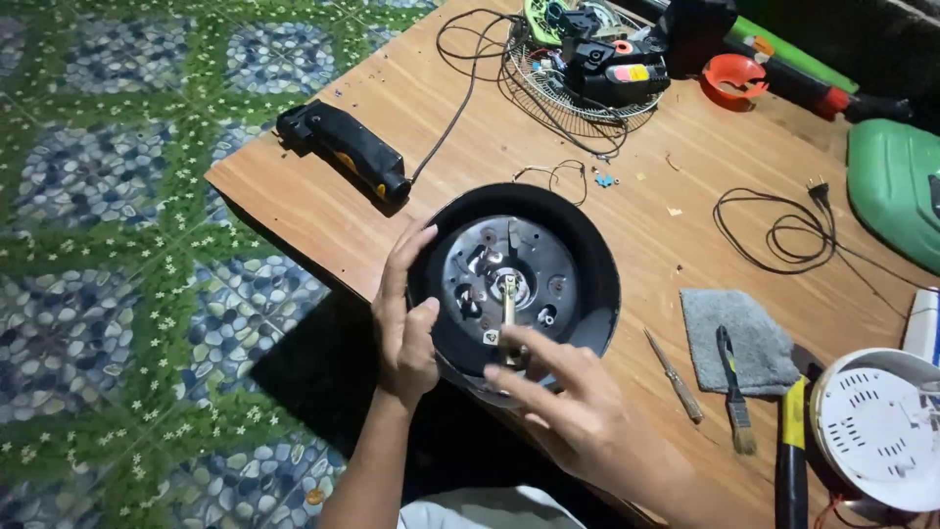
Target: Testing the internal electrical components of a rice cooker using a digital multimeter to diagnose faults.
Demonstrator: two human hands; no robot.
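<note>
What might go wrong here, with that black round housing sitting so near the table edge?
The black housing overhangs the table edge, steadied only by the left hand; it might tip off. The right hand works at a small strip among exposed metal parts, so fingers might get nicked. The loose screwdriver might roll.

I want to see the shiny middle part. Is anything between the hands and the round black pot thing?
No. The left hand already grips the black round housing by its rim, and the right hand's fingers reach the metal plate inside.
</note>
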